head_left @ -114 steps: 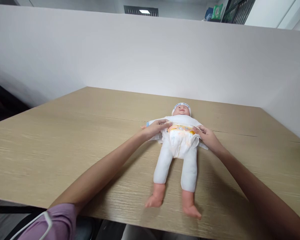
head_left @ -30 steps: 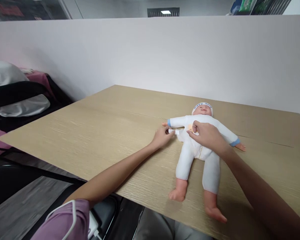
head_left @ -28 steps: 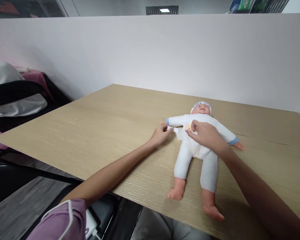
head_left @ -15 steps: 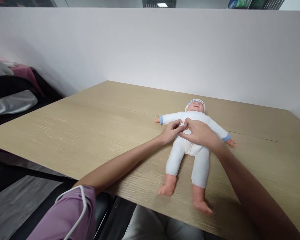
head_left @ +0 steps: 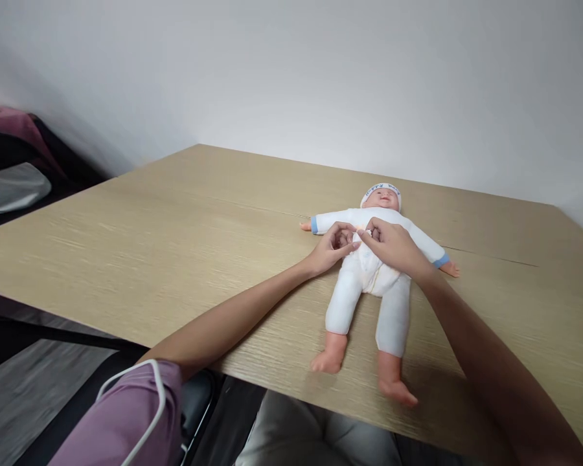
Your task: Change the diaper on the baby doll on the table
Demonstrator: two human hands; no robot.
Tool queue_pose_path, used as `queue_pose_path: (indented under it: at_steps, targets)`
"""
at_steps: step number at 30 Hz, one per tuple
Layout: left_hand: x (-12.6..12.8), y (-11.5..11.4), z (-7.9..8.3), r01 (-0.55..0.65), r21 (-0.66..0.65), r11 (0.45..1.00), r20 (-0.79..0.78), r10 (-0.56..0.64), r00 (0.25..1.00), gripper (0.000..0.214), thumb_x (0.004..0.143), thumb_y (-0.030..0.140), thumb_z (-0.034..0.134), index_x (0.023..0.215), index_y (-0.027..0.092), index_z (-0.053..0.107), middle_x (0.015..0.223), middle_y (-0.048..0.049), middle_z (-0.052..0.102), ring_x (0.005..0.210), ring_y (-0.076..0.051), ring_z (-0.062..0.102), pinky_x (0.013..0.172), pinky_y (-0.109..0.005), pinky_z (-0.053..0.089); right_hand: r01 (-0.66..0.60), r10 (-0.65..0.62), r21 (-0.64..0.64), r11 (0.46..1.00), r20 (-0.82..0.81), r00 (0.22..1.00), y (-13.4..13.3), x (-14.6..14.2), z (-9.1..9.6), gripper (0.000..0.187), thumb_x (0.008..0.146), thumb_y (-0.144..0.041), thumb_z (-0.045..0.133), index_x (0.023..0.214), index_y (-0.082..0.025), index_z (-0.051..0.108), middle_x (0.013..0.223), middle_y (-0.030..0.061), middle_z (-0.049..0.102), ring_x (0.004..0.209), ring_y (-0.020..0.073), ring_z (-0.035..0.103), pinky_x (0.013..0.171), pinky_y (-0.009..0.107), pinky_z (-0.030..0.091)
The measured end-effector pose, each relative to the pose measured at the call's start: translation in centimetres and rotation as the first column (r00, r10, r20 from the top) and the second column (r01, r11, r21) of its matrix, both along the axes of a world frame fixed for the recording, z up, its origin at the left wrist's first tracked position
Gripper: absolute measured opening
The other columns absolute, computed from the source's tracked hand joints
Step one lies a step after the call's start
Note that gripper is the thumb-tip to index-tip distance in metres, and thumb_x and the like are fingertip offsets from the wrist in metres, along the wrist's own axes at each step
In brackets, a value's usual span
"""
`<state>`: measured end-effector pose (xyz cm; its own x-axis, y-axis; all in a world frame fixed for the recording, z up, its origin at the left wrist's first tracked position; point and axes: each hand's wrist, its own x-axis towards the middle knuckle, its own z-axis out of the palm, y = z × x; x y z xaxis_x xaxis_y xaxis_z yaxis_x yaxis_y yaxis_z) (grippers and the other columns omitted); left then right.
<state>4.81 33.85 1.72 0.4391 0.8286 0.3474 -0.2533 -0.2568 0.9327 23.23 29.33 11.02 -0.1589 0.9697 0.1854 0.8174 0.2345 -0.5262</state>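
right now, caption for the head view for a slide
Left hand and right hand pinch the chest of a doll lying face up on a table.

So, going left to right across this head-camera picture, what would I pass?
Grey bundle → purple sleeve → left hand → right hand → doll's blue cuff. Both hands pinch at the front of the doll, so it has no single place.
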Motion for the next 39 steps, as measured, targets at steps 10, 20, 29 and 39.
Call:
queue_pose_path:
  at_steps: [10, 20, 29, 39]
  targets:
    - [-1.5, -2.3, 3.4, -0.217, 0.236, 0.947, -0.034, 0.232, 0.972, 0.043, 0.089, 0.052, 0.085, 0.111, 0.022, 0.063, 0.085, 0.0028, 0.055, 0.072, -0.014, 0.048, 0.073, -0.030, 0.041, 0.080, -0.067, 0.225, 0.971, -0.064, 0.996, -3.7, -0.2, 0.6, 0.012, 0.094, -0.027, 0.058, 0.090, -0.027, 0.047, 0.067, -0.0046, 0.054, 0.062, 0.0183, 0.053, 0.063, 0.031, 0.035]
    - [-3.9, -10.5, 5.3, 0.300, 0.473, 0.828, -0.717, 0.165, 0.677, 0.022, 0.104, 0.044, 0.064, 0.098, 0.023, 0.065, 0.101, -0.0048, 0.074, 0.099, -0.027, 0.056, 0.092, -0.040, 0.036, -0.198, 0.198, 0.017, 0.980, -0.036, 0.980, -14.2, 3.5, -4.0, 0.012, 0.105, -0.034, 0.057, 0.096, -0.026, 0.061, 0.089, 0.0016, 0.072, 0.071, 0.0182, 0.067, 0.071, 0.032, 0.052]
    - [-1.0, -8.9, 4.5, 0.074, 0.450, 0.890, -0.730, 0.319, 0.605, 0.039, 0.098, 0.054, 0.074, 0.086, 0.022, 0.056, 0.074, 0.0021, 0.064, 0.074, -0.022, 0.057, 0.087, -0.039, 0.033, 0.004, -0.039, 0.166, 0.986, 0.206, 0.978, -12.3, 2.5, -5.3, 0.021, 0.108, -0.036, 0.058, 0.092, -0.024, 0.061, 0.081, 0.0016, 0.067, 0.070, 0.0209, 0.065, 0.063, 0.033, 0.040]
    - [-0.9, -9.1, 3.7, 0.057, 0.499, 0.865, -0.677, 0.347, 0.649, 0.038, 0.101, 0.043, 0.069, 0.073, 0.021, 0.055, 0.067, 0.0017, 0.065, 0.077, -0.021, 0.057, 0.092, -0.041, 0.031, 0.007, -0.046, 0.187, 0.982, 0.204, 0.978, -13.4, 1.9, -6.8, 0.020, 0.107, -0.037, 0.056, 0.117, -0.023, 0.066, 0.112, 0.0109, 0.069, 0.100, 0.0287, 0.070, 0.081, 0.039, 0.056]
